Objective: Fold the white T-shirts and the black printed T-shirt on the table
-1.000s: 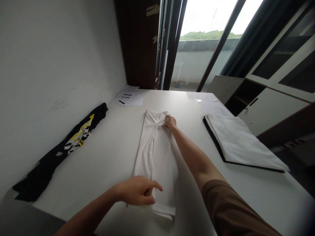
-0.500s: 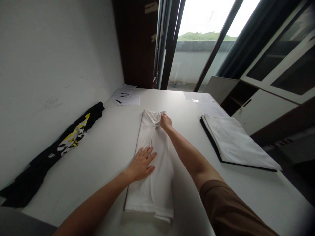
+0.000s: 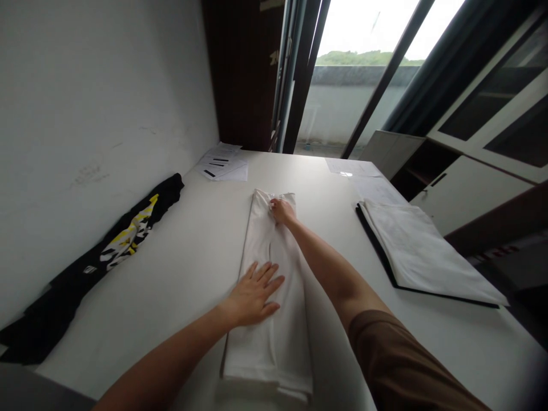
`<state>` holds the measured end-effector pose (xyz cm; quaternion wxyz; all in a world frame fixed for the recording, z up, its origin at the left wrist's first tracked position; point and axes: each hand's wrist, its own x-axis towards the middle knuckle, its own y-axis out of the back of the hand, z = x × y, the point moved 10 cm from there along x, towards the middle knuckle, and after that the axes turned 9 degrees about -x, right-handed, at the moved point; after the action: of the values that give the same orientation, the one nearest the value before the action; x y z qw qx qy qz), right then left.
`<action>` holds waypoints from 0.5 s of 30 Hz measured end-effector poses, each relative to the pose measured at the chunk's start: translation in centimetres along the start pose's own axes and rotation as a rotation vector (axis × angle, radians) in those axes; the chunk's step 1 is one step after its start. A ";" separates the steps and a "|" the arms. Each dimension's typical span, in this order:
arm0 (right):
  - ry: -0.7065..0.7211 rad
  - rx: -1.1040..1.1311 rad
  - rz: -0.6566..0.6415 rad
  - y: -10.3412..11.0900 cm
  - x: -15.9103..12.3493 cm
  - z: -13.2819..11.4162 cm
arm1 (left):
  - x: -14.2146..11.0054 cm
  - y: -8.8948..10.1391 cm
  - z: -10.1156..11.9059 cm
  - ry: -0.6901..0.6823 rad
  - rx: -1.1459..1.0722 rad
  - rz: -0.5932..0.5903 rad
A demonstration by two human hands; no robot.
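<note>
Here, the left hand [image 3: 253,295] spreads open on white cloth [image 3: 291,337] (oblong, softly creased); the right hand [image 3: 282,211] pinches it.

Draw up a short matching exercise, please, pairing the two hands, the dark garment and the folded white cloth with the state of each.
1. Left hand
2. Right hand
3. Black garment
4. Folded white cloth

A. Bears a yellow and white print
B. Fingers curled near the far end of the white garment
C. Lies over a black layer
D. Fingers spread across the middle of the white garment

Pairs: 1-D, 2-B, 3-A, 4-C
</note>
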<state>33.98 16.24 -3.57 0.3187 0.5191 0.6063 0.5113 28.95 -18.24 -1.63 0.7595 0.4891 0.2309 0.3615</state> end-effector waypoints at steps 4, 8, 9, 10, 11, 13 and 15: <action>-0.066 -0.029 0.042 0.7 2.8 -0.5 | -0.4 -0.5 1.7 -0.055 -0.019 -0.030; -0.023 0.048 -0.030 0.3 5.8 -2.1 | -0.7 -1.0 2.3 -0.069 -0.034 -0.047; -0.009 0.066 -0.071 -0.1 6.5 -2.6 | -0.8 -1.0 2.3 -0.066 -0.035 -0.047; 0.003 0.078 -0.114 -0.5 7.0 -3.1 | -0.9 -1.0 2.2 -0.065 -0.036 -0.048; 0.015 0.085 -0.154 -0.9 7.5 -3.5 | -0.9 -1.0 2.2 -0.064 -0.038 -0.048; 0.036 0.092 -0.218 -1.5 8.4 -4.5 | -1.1 -0.8 2.3 -0.069 -0.044 -0.052; 0.051 0.094 -0.261 -1.9 9.2 -5.2 | -1.2 -0.5 2.5 -0.075 -0.046 -0.055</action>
<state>26.24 23.60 -2.63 0.3422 0.4369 0.7001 0.4494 30.11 -20.71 -1.06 0.7883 0.4780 0.2074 0.3271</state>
